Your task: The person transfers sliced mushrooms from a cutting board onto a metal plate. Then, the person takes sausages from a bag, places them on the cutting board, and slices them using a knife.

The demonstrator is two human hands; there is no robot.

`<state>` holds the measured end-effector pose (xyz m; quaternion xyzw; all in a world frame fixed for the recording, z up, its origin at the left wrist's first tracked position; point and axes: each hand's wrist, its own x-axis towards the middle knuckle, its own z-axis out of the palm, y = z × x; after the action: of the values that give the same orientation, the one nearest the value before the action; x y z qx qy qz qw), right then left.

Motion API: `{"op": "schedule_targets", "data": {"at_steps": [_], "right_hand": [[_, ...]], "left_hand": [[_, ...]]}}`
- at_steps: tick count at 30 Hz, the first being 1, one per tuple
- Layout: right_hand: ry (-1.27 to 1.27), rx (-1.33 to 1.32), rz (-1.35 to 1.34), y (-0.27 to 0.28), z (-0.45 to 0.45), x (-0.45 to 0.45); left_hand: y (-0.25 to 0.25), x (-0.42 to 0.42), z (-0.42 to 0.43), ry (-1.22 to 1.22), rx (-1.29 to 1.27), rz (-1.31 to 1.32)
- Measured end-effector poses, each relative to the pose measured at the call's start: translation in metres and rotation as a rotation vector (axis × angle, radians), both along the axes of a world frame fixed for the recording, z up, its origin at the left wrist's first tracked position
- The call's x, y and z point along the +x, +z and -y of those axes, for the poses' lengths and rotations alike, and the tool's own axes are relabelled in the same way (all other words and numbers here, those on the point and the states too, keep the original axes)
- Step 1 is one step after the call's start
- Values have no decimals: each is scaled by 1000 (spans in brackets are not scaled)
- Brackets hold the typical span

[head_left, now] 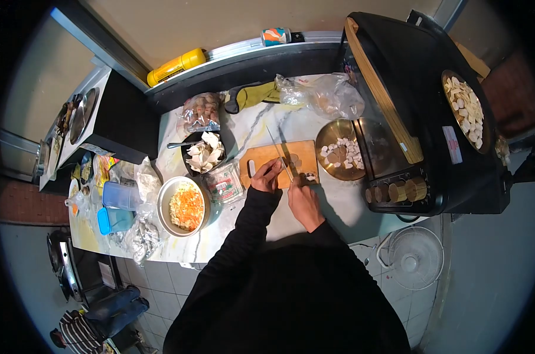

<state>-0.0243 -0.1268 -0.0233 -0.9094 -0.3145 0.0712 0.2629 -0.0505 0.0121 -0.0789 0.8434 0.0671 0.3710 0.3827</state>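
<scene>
A wooden cutting board (pixel 255 155) lies on the marble-patterned table. Over its middle my left hand (pixel 266 176) is closed, its fingertips pinched on a small piece of food beside the blade. My right hand (pixel 304 203) is wrapped round the handle of a knife (pixel 278 146), whose blade points away from me across the board. Small cut pieces (pixel 308 176) lie at the board's right part, near the knife. To the right, a round metal plate (pixel 325 141) holds pale diced pieces. Left of the board is a flat plastic pack (pixel 225 184) with red and green print.
A white pot (pixel 162 203) of shredded orange and pale food and a black bowl (pixel 189 163) of white pieces stand left. Plastic bags (pixel 338 97) lie at the back. A black oven (pixel 397 76) bounds the right side. A person (pixel 81 330) is at lower left.
</scene>
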Motion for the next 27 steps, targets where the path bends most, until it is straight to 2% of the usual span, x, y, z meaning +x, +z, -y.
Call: {"op": "schedule_targets", "data": {"at_steps": [15, 27], "right_hand": [[2, -167, -30, -8, -6, -5], [-5, -138, -52, 0, -5, -4]], "left_hand": [[3, -3, -1, 1, 22, -63], [0, -2, 0, 26, 36, -50]]}}
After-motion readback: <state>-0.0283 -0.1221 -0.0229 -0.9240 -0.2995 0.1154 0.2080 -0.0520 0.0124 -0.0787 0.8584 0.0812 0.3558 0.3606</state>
